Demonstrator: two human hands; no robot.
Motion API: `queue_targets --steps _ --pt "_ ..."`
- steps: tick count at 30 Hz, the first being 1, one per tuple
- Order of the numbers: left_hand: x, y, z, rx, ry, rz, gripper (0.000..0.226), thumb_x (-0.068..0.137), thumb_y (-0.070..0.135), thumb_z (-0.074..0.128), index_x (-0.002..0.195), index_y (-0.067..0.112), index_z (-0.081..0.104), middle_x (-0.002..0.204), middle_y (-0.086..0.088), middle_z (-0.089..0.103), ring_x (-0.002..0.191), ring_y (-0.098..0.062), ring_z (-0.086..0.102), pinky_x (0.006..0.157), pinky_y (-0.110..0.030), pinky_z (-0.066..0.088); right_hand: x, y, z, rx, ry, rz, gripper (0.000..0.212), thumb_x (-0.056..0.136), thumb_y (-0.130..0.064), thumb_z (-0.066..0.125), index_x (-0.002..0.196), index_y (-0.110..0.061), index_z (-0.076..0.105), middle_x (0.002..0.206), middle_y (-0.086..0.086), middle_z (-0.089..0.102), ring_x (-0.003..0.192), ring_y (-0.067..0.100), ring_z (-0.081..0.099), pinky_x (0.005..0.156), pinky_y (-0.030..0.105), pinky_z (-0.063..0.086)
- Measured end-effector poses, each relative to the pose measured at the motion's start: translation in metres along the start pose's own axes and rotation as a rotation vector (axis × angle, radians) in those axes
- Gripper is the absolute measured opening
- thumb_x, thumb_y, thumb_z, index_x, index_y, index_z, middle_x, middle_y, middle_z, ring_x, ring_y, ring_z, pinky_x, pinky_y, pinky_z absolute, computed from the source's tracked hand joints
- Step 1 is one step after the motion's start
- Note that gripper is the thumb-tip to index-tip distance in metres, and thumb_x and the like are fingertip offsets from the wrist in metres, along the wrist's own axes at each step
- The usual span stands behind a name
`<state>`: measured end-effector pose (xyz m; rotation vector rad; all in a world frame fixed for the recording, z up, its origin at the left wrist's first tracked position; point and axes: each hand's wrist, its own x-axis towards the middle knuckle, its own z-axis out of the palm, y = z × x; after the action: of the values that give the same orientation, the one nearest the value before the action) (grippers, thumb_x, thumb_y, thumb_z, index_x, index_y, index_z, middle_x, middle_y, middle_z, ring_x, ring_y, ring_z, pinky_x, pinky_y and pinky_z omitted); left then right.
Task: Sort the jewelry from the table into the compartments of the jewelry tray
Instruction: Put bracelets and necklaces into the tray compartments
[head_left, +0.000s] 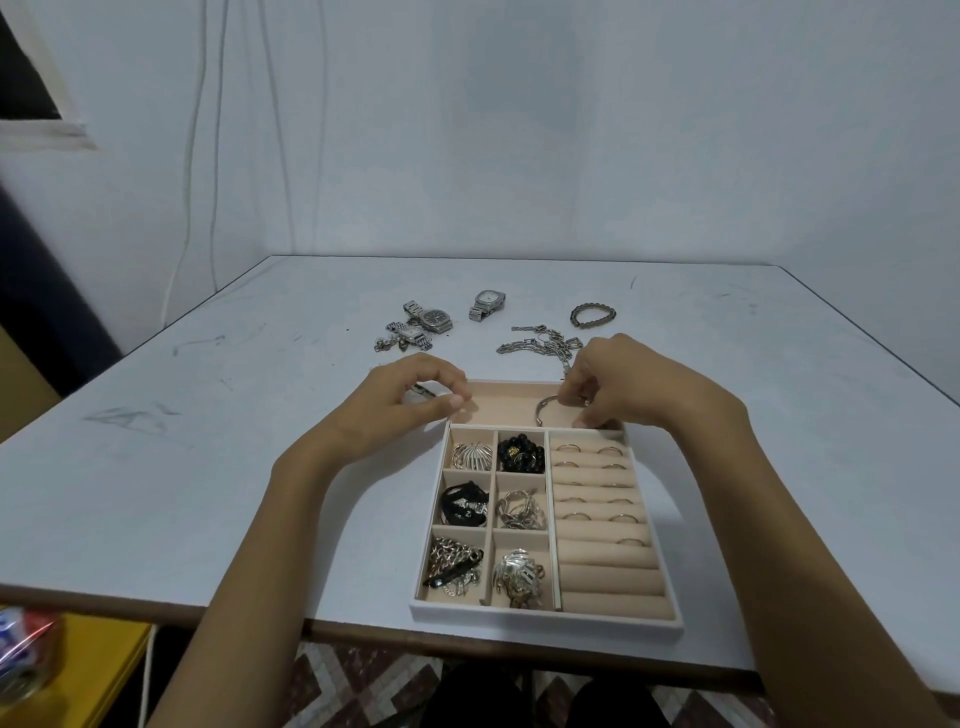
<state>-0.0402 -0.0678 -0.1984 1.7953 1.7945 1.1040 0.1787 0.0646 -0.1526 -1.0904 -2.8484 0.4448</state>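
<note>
Now pinching a bangle (538, 413) in the right hand (618, 382) over the jewelry tray's (545, 619) long compartment, likely for width, curling the left hand (410, 397) nearby, grip unclear.

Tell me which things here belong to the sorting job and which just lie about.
Job: jewelry tray, silver bangle in the right hand, watches, chains, beaded bracelet.
Lying about: wall cables, yellow surface, blurred packet.
</note>
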Motion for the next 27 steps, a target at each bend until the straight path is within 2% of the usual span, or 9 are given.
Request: queue_targets --steps 3,6,9,12,16,18,21,23,27 --pt "0.0 0.0 0.001 0.006 0.002 0.006 0.011 0.088 0.022 0.065 0.097 0.019 0.071 0.114 0.007 0.063 0.111 -0.002 0.056 0.1 -0.022 0.038 0.0 -0.001 0.001 0.006 0.002 -0.001 0.036 0.073 -0.004 0.078 0.108 -0.013 0.071 0.105 0.003 0.07 0.097 0.019 0.064 0.084 0.029 0.052" --pt "0.001 0.0 0.002 0.024 0.003 0.015 0.01 0.088 0.024 0.066 0.097 0.021 0.071 0.113 0.009 0.063 0.111 -0.002 0.055 0.102 -0.026 0.038 -0.004 0.003 -0.006 0.14 0.024 -0.024 0.029 0.079 -0.003 0.072 0.106 -0.013 0.071 0.099 0.001 0.072 0.092 0.014 0.066 0.083 0.026 0.051" --pt "0.001 0.0 0.002 0.029 0.003 0.027 0.018 0.084 0.035 0.064 0.097 0.025 0.07 0.112 0.011 0.064 0.111 -0.003 0.056 0.103 -0.03 0.039 -0.007 0.008 -0.014 0.243 0.183 -0.008 0.019 0.087 -0.004 0.064 0.1 -0.013 0.073 0.086 -0.003 0.066 0.086 0.014 0.064 0.081 0.025 0.046" --pt "0.001 0.0 0.003 0.023 0.0 0.028 0.021 0.083 0.037 0.062 0.097 0.025 0.07 0.111 0.012 0.065 0.111 -0.003 0.057 0.104 -0.034 0.04 -0.006 0.012 -0.016 0.231 0.285 0.005 0.014 0.083 -0.006 0.068 0.085 -0.019 0.074 0.079 -0.008 0.063 0.076 0.011 0.056 0.075 0.028 0.045" --pt "0.002 -0.001 0.002 0.018 -0.008 0.03 0.015 0.086 0.033 0.063 0.098 0.025 0.069 0.11 0.012 0.065 0.11 -0.005 0.057 0.103 -0.037 0.042 -0.006 0.015 -0.011 0.169 0.153 0.064 0.009 0.072 -0.011 0.078 0.074 -0.02 0.075 0.074 -0.008 0.067 0.066 0.005 0.053 0.06 0.027 0.042" --pt "0.002 -0.001 0.002 0.026 0.008 0.043 0.012 0.088 0.029 0.063 0.097 0.025 0.07 0.108 0.012 0.066 0.11 -0.005 0.057 0.101 -0.035 0.042 -0.005 0.014 -0.007 0.132 0.096 0.087 0.009 0.068 -0.016 0.082 0.073 -0.021 0.076 0.069 -0.008 0.069 0.072 0.008 0.06 0.066 0.03 0.047" --pt "0.002 -0.003 -0.001 0.049 0.146 0.015 0.013 0.084 0.033 0.059 0.094 0.034 0.068 0.104 0.015 0.067 0.108 -0.001 0.056 0.092 -0.029 0.043 -0.002 0.013 -0.004 0.12 0.076 0.129 0.014 0.064 -0.018 0.084 0.072 -0.022 0.074 0.07 -0.006 0.068 0.08 0.015 0.063 0.067 0.032 0.048" --pt "0.003 -0.01 -0.008 0.088 0.323 -0.081 0.014 0.082 0.032 0.057 0.088 0.041 0.065 0.105 0.015 0.067 0.106 -0.005 0.058 0.086 -0.034 0.048 0.0 0.013 -0.002 0.123 0.078 0.15 0.015 0.063 -0.016 0.083 0.073 -0.021 0.072 0.073 -0.005 0.065 0.082 0.018 0.063 0.065 0.029 0.045" --pt "-0.001 -0.018 -0.021 0.196 0.563 -0.277 0.028 0.085 0.011 0.055 0.085 0.038 0.063 0.097 0.02 0.066 0.097 -0.008 0.062 0.083 -0.032 0.047 0.003 0.011 0.003 0.122 0.07 0.171 0.015 0.064 -0.01 0.078 0.074 -0.019 0.071 0.081 0.0 0.065 0.084 0.022 0.063 0.066 0.03 0.048"
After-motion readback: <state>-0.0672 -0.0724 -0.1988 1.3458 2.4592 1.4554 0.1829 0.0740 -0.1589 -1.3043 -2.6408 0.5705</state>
